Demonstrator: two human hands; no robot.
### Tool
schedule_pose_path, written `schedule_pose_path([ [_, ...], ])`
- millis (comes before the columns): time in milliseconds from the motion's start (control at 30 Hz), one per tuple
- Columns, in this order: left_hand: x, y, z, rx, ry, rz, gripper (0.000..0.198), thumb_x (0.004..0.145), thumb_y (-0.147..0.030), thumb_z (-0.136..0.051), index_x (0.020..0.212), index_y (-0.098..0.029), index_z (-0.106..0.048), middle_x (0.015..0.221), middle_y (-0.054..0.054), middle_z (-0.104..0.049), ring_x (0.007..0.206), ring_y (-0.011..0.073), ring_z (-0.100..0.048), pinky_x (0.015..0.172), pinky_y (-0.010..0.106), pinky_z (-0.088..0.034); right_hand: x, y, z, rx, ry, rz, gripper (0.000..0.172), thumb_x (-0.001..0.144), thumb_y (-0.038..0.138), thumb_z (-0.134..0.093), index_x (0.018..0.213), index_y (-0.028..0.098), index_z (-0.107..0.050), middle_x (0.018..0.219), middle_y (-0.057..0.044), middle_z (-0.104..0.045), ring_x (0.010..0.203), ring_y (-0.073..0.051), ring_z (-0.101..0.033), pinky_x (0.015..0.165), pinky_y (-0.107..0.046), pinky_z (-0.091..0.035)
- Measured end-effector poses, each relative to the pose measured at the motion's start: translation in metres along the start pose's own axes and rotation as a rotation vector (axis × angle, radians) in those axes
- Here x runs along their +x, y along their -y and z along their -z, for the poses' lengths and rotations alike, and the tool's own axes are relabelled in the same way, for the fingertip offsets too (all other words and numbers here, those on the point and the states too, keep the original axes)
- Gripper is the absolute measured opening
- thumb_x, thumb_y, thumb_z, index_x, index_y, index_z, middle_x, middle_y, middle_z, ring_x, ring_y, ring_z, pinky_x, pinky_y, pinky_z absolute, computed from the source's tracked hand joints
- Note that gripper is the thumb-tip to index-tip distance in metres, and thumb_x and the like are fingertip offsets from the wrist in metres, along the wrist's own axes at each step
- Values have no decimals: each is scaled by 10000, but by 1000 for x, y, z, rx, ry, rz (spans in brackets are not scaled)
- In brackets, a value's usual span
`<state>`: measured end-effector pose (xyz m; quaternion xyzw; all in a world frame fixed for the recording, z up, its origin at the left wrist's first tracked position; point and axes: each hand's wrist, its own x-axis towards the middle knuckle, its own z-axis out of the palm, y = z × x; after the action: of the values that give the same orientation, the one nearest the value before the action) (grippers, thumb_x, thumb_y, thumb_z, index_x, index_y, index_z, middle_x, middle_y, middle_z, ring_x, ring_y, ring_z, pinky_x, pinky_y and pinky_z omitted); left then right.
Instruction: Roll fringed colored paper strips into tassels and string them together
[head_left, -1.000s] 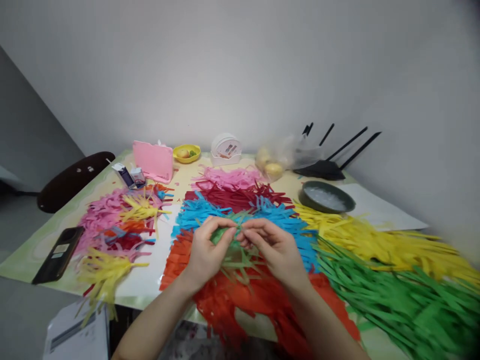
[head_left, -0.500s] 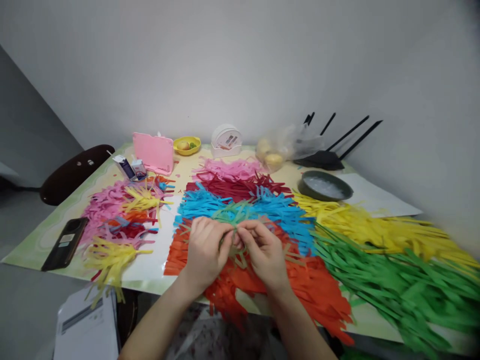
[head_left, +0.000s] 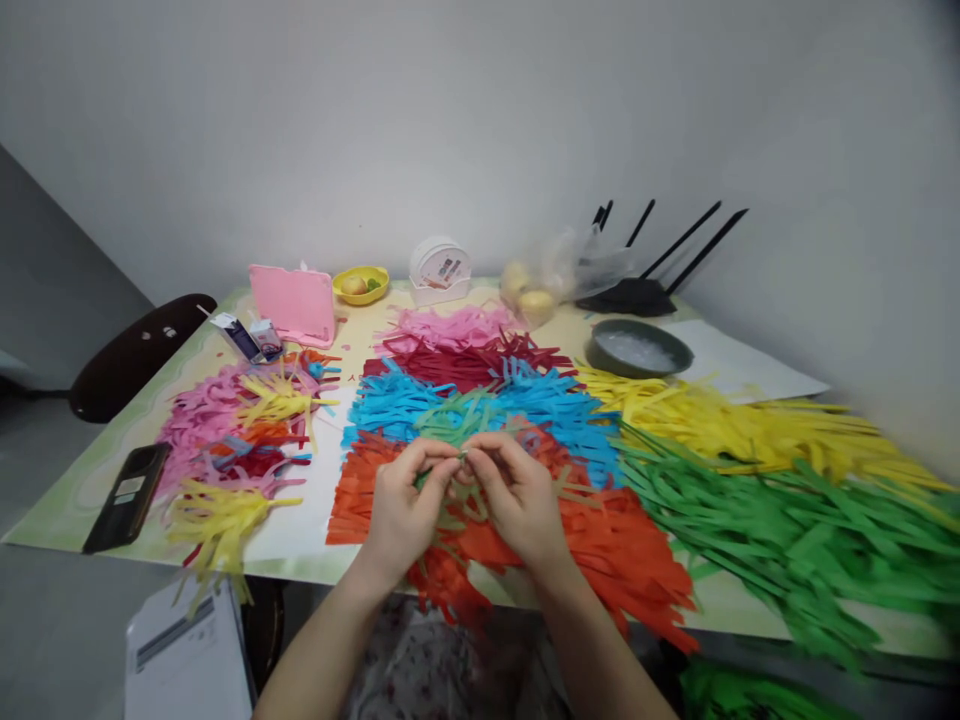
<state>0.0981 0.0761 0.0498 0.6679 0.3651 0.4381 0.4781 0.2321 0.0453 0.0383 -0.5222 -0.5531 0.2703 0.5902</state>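
My left hand (head_left: 409,510) and my right hand (head_left: 517,497) meet at the fingertips above the table's front part. Both pinch the middle of a green fringed paper tassel (head_left: 461,415), whose strips spread out beyond and below my fingers. Exactly how the pinched part is folded or twisted is hidden. Under my hands lie orange fringed paper (head_left: 626,545) and blue fringed paper (head_left: 390,400). Behind them are dark red fringe (head_left: 442,365) and pink fringe (head_left: 450,328). Finished-looking multicoloured tassels, with a yellow tassel (head_left: 217,515) in front, lie in a pile to the left.
Green strips (head_left: 787,540) and yellow strips (head_left: 757,435) cover the right side, near a dark bowl (head_left: 637,350). A phone (head_left: 127,498) lies at the left edge. Farther back stand a pink tablet case (head_left: 292,303), a yellow dish (head_left: 360,287) and a black router (head_left: 630,297).
My view has shifted slightly. Both hands stay together at the green tassel, with the fingertips a little closer and their grip slightly changed.
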Motion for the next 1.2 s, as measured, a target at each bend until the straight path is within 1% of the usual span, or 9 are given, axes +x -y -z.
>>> schedule_pose_path([
  [67, -1, -1, -3, -75, -13, 37, 100, 907, -277, -582, 882, -181, -584, 719, -13, -676, 579, 95, -597, 577, 204, -460, 0, -1, -2, 39, -20, 1, 210, 944, 352, -513, 831, 200, -605, 685, 10, -599, 626, -143, -577, 603, -258, -450],
  [200, 0, -2, -7, -169, -6, 65, 121, 877, -264, -610, 814, -175, -557, 684, -15, -644, 578, 91, -576, 566, 195, -444, -2, 0, -3, -51, -77, 87, 270, 929, 310, -544, 686, 197, -573, 648, 13, -545, 619, -134, -526, 576, -252, -394],
  [333, 0, -1, -5, -213, 17, 75, 94, 875, -254, -606, 856, -171, -566, 723, -6, -652, 618, 95, -597, 613, 201, -457, -1, 2, 0, -77, -73, 111, 240, 931, 284, -535, 709, 201, -575, 651, 16, -544, 597, -130, -504, 566, -251, -392],
  [567, -3, 5, -3, -197, 6, 110, 108, 860, -254, -634, 845, -179, -557, 614, -35, -640, 592, 104, -623, 634, 208, -461, 7, 1, 12, -75, 100, 74, 156, 883, 305, -613, 780, 190, -638, 684, 11, -557, 615, -130, -511, 570, -243, -397],
  [733, -6, 5, -7, -232, -21, 126, 146, 820, -262, -680, 828, -179, -560, 597, -29, -665, 567, 115, -642, 602, 206, -471, 9, 3, 15, -78, 114, 50, 202, 909, 314, -576, 755, 189, -615, 693, 4, -548, 648, -140, -509, 593, -252, -392],
  [900, -9, 6, -6, -173, -35, 83, 133, 836, -279, -674, 829, -178, -587, 632, -17, -684, 594, 122, -672, 609, 206, -499, 8, 5, 16, -107, 172, 59, 186, 910, 309, -581, 775, 191, -632, 696, 6, -549, 655, -139, -503, 606, -253, -383],
  [1000, -8, 6, -6, -140, -39, 46, 132, 818, -267, -696, 885, -183, -618, 718, -3, -714, 639, 129, -692, 625, 209, -522, 9, 5, 18, -103, 152, 37, 218, 892, 324, -605, 724, 188, -628, 669, 7, -550, 640, -140, -499, 601, -256, -379],
  [1100, -6, 5, -6, -63, -76, -53, 152, 790, -230, -720, 933, -193, -683, 864, 22, -745, 780, 148, -712, 719, 224, -546, 10, 6, 17, -79, 113, 9, 245, 879, 334, -620, 683, 187, -625, 647, 7, -558, 623, -139, -498, 585, -254, -380],
  [1200, -6, 3, -7, 30, -121, -143, 69, 817, -212, -687, 863, -191, -733, 835, 25, -757, 775, 146, -708, 730, 225, -546, 10, 8, 16, -54, 127, 14, 245, 886, 320, -610, 683, 187, -646, 648, 6, -592, 631, -137, -524, 602, -249, -399],
])
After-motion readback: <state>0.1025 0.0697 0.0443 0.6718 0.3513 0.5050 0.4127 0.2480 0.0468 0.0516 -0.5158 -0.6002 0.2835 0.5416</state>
